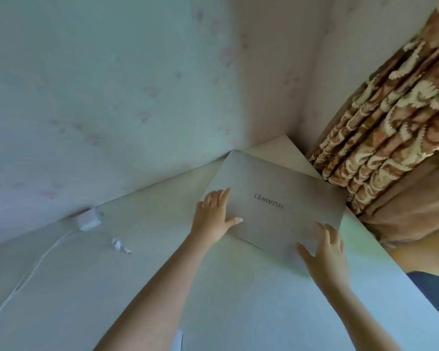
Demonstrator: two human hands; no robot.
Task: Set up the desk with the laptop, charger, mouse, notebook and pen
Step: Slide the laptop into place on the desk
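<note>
Head view: a closed silver laptop (274, 206) lettered HUAWEI is seen flat at the far right corner of the pale desk (91, 287). The left hand (213, 217) is laid on its left edge, fingers straight and together, thumb spread. The right hand (326, 252) is laid on its near right corner, fingers apart. A white charger brick (89, 220) with cable lies far left.

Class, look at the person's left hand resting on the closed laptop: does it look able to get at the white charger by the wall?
Probably yes. The left hand lies flat on the laptop, holding nothing, and bare desk separates it from the charger.
</note>
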